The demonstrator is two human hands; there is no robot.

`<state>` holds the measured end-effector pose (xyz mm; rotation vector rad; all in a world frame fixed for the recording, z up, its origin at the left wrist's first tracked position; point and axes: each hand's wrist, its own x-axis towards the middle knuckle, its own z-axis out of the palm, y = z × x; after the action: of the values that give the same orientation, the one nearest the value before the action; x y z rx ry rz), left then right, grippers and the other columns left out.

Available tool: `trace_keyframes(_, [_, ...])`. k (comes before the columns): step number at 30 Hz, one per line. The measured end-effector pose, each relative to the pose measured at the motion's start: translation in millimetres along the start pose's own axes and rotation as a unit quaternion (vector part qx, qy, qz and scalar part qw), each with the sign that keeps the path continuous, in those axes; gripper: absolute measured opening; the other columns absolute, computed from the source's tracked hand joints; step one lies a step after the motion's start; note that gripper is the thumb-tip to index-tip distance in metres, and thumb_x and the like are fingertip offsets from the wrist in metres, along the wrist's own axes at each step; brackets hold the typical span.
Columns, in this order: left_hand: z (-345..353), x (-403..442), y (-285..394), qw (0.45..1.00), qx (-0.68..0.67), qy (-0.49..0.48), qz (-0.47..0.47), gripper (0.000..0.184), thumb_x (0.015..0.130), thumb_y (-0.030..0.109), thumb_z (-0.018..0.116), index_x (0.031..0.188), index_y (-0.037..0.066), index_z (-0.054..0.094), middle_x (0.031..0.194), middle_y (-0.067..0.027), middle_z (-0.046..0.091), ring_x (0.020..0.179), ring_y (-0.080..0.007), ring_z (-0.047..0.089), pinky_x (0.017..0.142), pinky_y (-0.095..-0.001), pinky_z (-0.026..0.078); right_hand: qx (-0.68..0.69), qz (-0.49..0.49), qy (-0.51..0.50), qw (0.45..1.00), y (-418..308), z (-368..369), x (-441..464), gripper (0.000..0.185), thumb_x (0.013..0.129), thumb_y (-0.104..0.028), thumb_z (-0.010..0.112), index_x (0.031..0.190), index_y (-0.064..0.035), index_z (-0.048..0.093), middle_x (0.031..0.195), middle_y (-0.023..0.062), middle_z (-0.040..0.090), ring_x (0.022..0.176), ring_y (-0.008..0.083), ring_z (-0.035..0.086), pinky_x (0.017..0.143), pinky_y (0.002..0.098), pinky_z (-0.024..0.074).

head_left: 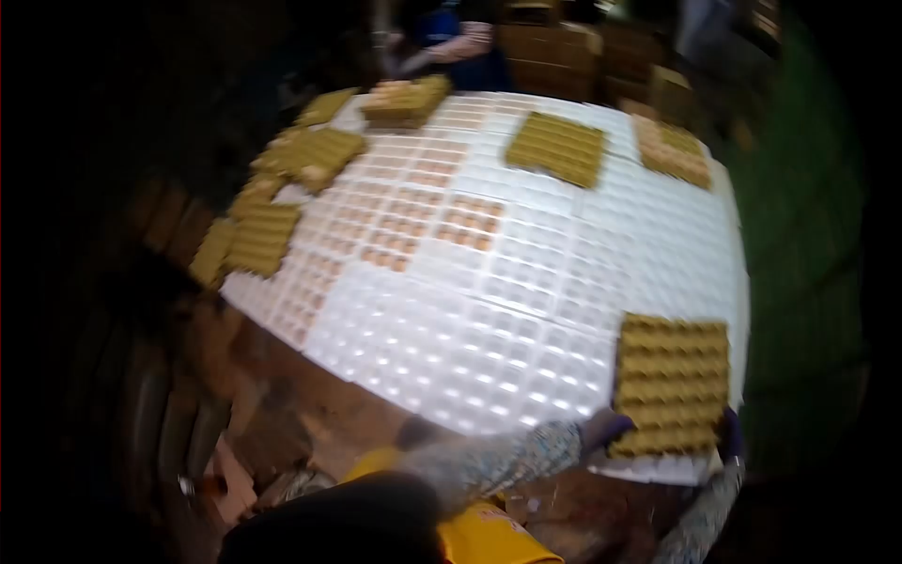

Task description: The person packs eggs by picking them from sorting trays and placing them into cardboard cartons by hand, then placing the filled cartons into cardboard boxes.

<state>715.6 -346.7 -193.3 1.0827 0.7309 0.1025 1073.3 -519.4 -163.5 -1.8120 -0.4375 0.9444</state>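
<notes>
A yellowish-brown pulp egg tray (672, 385) lies over the near right corner of the table, on the white cartons. My left hand (606, 429), in a purple glove, closes on its near left corner. At the near right edge of that tray is my right hand (731, 436), also gloved, its fingers mostly hidden by the tray. Patterned sleeves cover both forearms. Whether eggs lie under the tray cannot be seen. White plastic egg cartons (536, 338) spread out beside my left hand, in joined rows. Farther left, several cartons hold brown eggs (470, 223).
Another pulp tray (556, 148) lies on the cartons at the back. A tray with eggs (672, 150) sits at the far right. More trays (263, 238) line the left edge. Across the table stands another person (460, 42) beside stacked trays. Cardboard boxes (550, 56) stand behind.
</notes>
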Motion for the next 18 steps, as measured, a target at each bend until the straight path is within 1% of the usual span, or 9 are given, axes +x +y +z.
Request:
trace_keyframes(1, [-6.9, -30.8, 42.0, 0.999, 0.046, -0.005, -0.025, 0.027, 0.090, 0.030, 0.071, 0.099, 0.004, 0.070, 0.084, -0.0066, 0.066, 0.067, -0.0145, 0.057, 0.059, -0.0303, 0.049, 0.000, -0.030, 0.023, 0.999, -18.8, 20.9, -15.4, 0.063, 0.093, -0.024, 0.060, 0.153, -0.0071, 0.047, 0.138, 0.0118, 0.060, 0.121, 0.0207, 0.059, 0.100, 0.0367, 0.0479])
trace_keyframes(4, [-33.1, -61.6, 63.2, 0.991, -0.102, 0.029, -0.080, 0.037, 0.088, 0.029, 0.071, 0.115, 0.004, 0.067, 0.090, -0.0050, 0.067, 0.076, -0.0121, 0.059, 0.067, -0.0277, 0.049, 0.014, -0.087, 0.064, 0.994, -81.5, 101.3, -79.0, 0.063, 0.094, -0.024, 0.061, 0.153, -0.0063, 0.046, 0.139, 0.0120, 0.060, 0.122, 0.0218, 0.059, 0.101, 0.0373, 0.0479])
trace_keyframes(6, [-69.4, -110.2, 71.3, 0.982, -0.129, 0.059, 0.123, 0.047, 0.087, 0.034, 0.063, 0.126, 0.008, 0.064, 0.087, -0.0032, 0.066, 0.069, -0.0136, 0.058, 0.056, -0.0307, 0.047, 0.040, -0.118, 0.062, 0.990, -105.8, 163.1, -120.7, 0.063, 0.094, -0.025, 0.061, 0.153, -0.0058, 0.045, 0.140, 0.0122, 0.059, 0.123, 0.0226, 0.059, 0.102, 0.0377, 0.0479])
trace_keyframes(8, [-142.7, -175.7, 98.1, 0.986, -0.147, 0.046, 0.072, 0.058, 0.090, 0.036, 0.063, 0.140, 0.008, 0.054, 0.094, -0.0015, 0.065, 0.073, -0.0115, 0.057, 0.061, -0.0289, 0.047, 0.073, -0.139, 0.023, 0.987, -120.0, 234.0, -154.1, 0.064, 0.095, -0.025, 0.061, 0.153, -0.0053, 0.045, 0.141, 0.0124, 0.059, 0.123, 0.0234, 0.059, 0.103, 0.0381, 0.0479])
trace_keyframes(9, [-182.4, -194.8, 91.1, 0.976, -0.162, 0.063, 0.128, 0.058, 0.091, 0.039, 0.063, 0.140, 0.008, 0.055, 0.096, -0.0016, 0.065, 0.078, -0.0102, 0.056, 0.065, -0.0271, 0.046, 0.093, -0.146, -0.003, 0.985, -122.5, 273.0, -168.7, 0.064, 0.095, -0.025, 0.061, 0.153, -0.0050, 0.044, 0.141, 0.0125, 0.058, 0.124, 0.0238, 0.059, 0.103, 0.0383, 0.0479])
trace_keyframes(12, [-321.9, -283.1, 76.8, 0.975, -0.154, 0.093, 0.131, 0.063, 0.094, 0.044, 0.065, 0.143, 0.006, 0.053, 0.106, -0.0008, 0.065, 0.086, -0.0098, 0.059, 0.075, -0.0264, 0.047, 0.153, -0.147, -0.097, 0.972, -118.6, 404.6, -203.0, 0.064, 0.096, -0.026, 0.061, 0.154, -0.0043, 0.043, 0.142, 0.0127, 0.058, 0.125, 0.0250, 0.059, 0.104, 0.0389, 0.0479])
trace_keyframes(16, [-502.5, -440.7, 113.2, 0.945, -0.097, 0.278, 0.144, 0.082, 0.097, 0.049, 0.068, 0.160, 0.006, 0.036, 0.119, -0.0030, 0.064, 0.099, -0.0110, 0.058, 0.085, -0.0281, 0.046, 0.243, -0.155, -0.221, 0.932, -113.2, 620.3, -224.3, 0.065, 0.097, -0.027, 0.062, 0.154, -0.0032, 0.042, 0.144, 0.0130, 0.057, 0.126, 0.0265, 0.059, 0.105, 0.0397, 0.0479])
trace_keyframes(17, [-543.0, -477.6, 121.6, 0.929, -0.097, 0.312, 0.172, 0.074, 0.101, 0.045, 0.063, 0.158, 0.006, 0.039, 0.130, -0.0052, 0.060, 0.113, -0.0152, 0.056, 0.096, -0.0309, 0.045, 0.262, -0.177, -0.232, 0.920, -131.4, 692.7, -234.6, 0.065, 0.095, -0.025, 0.062, 0.152, -0.0033, 0.043, 0.141, 0.0134, 0.058, 0.124, 0.0272, 0.060, 0.105, 0.0418, 0.0491])
trace_keyframes(18, [-583.9, -514.3, 130.4, 0.912, -0.095, 0.344, 0.200, 0.066, 0.104, 0.040, 0.059, 0.157, 0.006, 0.041, 0.141, -0.0074, 0.056, 0.126, -0.0193, 0.054, 0.106, -0.0337, 0.044, 0.245, -0.122, -0.226, 0.935, -154.0, 755.6, -247.6, 0.062, 0.094, -0.022, 0.060, 0.151, -0.0032, 0.044, 0.141, 0.0134, 0.058, 0.124, 0.0269, 0.060, 0.104, 0.0412, 0.0499])
